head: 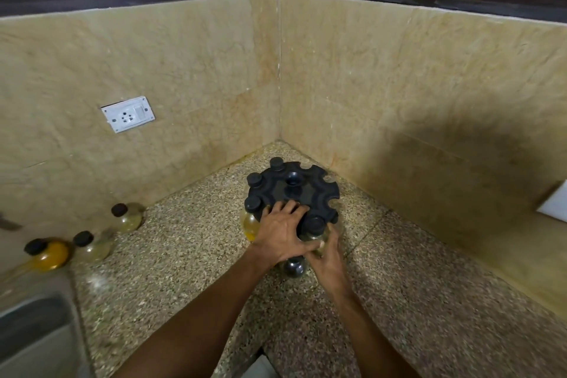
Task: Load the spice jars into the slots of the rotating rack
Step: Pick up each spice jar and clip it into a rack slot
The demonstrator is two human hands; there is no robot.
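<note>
waiting well left of both hands, three spare jars (92, 247) on speckled counter (190, 255); left hand (280, 232) spread flat on the rack (294, 190), right hand (326, 258) wrapped round a jar (314, 228) at its slot; looks like slippery, breakable glass, best gripped by the belly; stone-walled corner beyond

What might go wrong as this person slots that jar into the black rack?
The rack rotates, so it may turn under the left hand pressing its top, and the slot would slip away from the jar in the right hand. Another jar stands close beneath both hands, where a wrist might knock it over.
</note>
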